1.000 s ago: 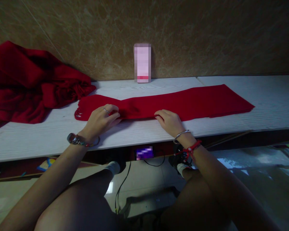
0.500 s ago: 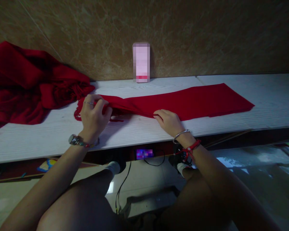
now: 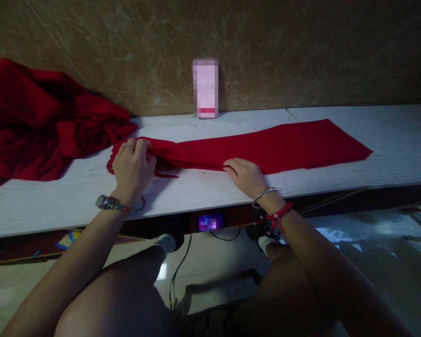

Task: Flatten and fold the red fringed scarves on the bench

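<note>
A red fringed scarf (image 3: pixel 294 145) lies in a long folded strip along the white wood-grain bench (image 3: pixel 182 192). Its fringed end is at the left, partly covered by my left hand (image 3: pixel 133 164), whose fingers are closed on the cloth there. Near the middle of the strip, my right hand (image 3: pixel 243 175) pinches the near edge between thumb and fingers. Between my hands the cloth is slightly raised and creased; to the right it lies flat. One loose tassel strand trails below the left part of the strip.
At the left, a heap of crumpled red cloth (image 3: pixel 38 126) nearly touches the scarf's fringed end. A blurred pink rectangular object (image 3: pixel 206 89) leans against the brown marbled wall (image 3: pixel 301 51). Below the bench are a small lit screen (image 3: pixel 210 223), a cable (image 3: pixel 180 267) and my legs.
My left hand has shifted slightly left and down, pressing the fringed end flatter, and the cloth between my hands sits lower. My right hand stays at the same spot on the edge.
</note>
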